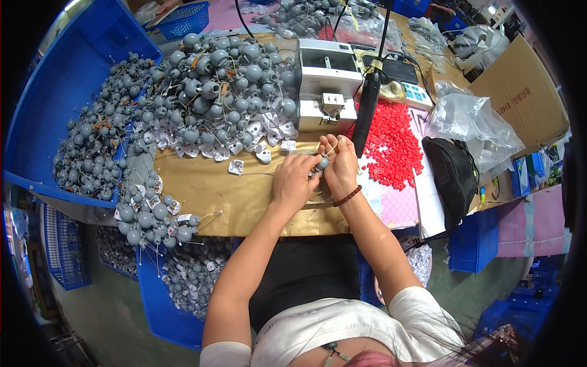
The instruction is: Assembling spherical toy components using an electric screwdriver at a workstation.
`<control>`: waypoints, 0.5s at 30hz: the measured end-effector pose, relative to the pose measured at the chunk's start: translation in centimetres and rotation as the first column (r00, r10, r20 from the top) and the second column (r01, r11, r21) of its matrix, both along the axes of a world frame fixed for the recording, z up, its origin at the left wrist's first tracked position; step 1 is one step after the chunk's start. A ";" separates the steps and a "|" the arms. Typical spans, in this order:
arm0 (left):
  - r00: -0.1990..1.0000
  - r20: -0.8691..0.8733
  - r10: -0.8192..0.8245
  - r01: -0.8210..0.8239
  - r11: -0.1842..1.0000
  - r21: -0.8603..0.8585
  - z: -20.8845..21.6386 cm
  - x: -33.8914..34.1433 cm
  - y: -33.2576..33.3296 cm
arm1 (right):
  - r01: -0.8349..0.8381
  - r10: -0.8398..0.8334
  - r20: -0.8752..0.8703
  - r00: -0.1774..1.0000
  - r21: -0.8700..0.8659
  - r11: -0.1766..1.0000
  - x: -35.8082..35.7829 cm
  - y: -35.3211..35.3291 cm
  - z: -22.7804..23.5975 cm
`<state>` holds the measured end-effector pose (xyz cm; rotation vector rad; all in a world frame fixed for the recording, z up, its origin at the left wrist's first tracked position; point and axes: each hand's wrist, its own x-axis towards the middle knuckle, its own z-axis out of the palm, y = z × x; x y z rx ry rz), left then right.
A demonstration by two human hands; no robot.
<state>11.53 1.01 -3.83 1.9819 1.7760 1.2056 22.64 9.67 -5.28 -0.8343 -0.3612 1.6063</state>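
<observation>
My left hand (pixel 296 182) is closed, its fingertips on a small grey ball-shaped part (pixel 323 163) at the front of the work table. Beside it my right hand (pixel 341 166) is closed too, thumb and fingertips pinching a thin pale wire (pixel 331 148) above the part. Fingers partly cover both things, so how the wire joins the part cannot be made out. Left of my hands lies a loose white plastic piece (pixel 236 167) with a thin wire running toward them. Just behind my fingers stands a white and grey bench machine (pixel 328 85).
A heap of grey ball parts (pixel 211 92) covers the table's back left. More fill a blue bin (pixel 36 122). To the right are small red plastic pieces (pixel 394 147), a black upright bar (pixel 369 107), a black pouch (pixel 451 180), plastic bags (pixel 468 116) and a cardboard box (pixel 526 98).
</observation>
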 end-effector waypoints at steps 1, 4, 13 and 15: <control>1.000 0.003 0.000 0.000 1.000 0.004 -0.1 0.0 0.0 | 0.009 -0.009 -0.008 1.000 -0.010 1.000 0.0 0.0 0.0; 1.000 0.008 0.001 -0.001 1.000 0.001 -0.1 0.2 0.1 | 0.031 -0.032 -0.030 0.999 -0.034 0.999 0.1 0.1 0.1; 0.999 0.046 0.001 -0.003 0.999 0.050 -0.5 0.0 0.2 | -0.162 0.178 -0.186 0.966 0.098 0.982 1.9 2.4 -5.3; 0.998 0.066 -0.013 0.008 0.997 0.072 0.3 0.7 0.7 | -0.337 0.413 -0.309 0.857 0.271 0.902 6.1 5.5 -8.8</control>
